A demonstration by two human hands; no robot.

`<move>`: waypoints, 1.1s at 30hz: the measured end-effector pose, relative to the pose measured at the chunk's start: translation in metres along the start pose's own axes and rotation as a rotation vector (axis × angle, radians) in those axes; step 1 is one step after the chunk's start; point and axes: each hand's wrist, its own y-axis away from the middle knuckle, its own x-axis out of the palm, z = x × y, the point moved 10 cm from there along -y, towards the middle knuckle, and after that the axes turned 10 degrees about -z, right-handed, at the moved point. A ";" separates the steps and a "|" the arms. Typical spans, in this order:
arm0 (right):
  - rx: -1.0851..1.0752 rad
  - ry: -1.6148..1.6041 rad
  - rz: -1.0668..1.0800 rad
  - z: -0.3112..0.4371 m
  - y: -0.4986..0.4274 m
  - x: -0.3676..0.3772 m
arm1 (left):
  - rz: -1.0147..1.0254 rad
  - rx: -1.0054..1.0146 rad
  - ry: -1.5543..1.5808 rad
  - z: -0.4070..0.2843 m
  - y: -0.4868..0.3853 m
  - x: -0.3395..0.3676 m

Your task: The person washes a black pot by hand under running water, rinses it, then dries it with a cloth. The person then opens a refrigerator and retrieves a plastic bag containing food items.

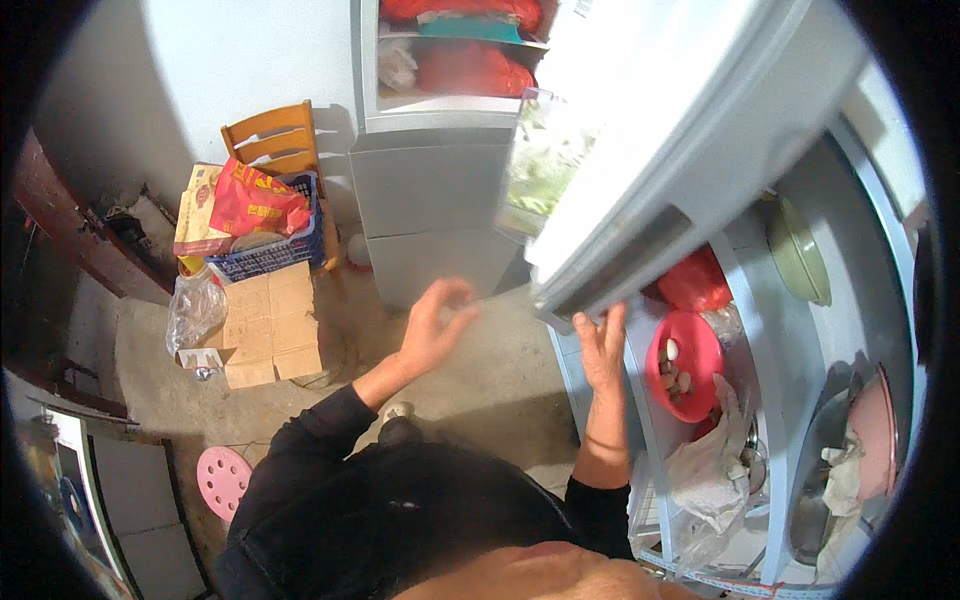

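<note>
My left hand (442, 324) is blurred and hangs over the floor in front of the refrigerator (431, 187), empty, its thumb and fingers apart. At the lower edge of the open refrigerator door (720, 142), the fingertips of my right hand (602, 349) touch the door, with the thumb spread from the fingers. Red plastic bags (476, 69), a whitish bag (397, 64) and a teal item (469, 28) lie on the refrigerator's shelves. A clear door bin (544, 161) holds something pale green.
Right of me, a light-blue shelf unit (776, 360) holds a pink bowl (705, 352) with eggs, a green basin (799, 251) and plastic bags (709, 484). On the left stand a wooden chair (281, 139), a blue basket (262, 259), flattened cardboard (270, 326) and a pink stool (223, 484).
</note>
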 end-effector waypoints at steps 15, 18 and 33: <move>0.111 0.199 -0.498 -0.058 -0.024 -0.139 | 0.100 -0.472 0.024 0.108 0.042 -0.019; 0.050 0.208 -0.504 -0.049 -0.024 -0.134 | 0.110 -0.483 -0.011 0.115 0.044 -0.023; -0.011 0.223 -0.536 -0.052 -0.024 -0.142 | 0.138 -0.537 -0.056 0.136 0.039 -0.031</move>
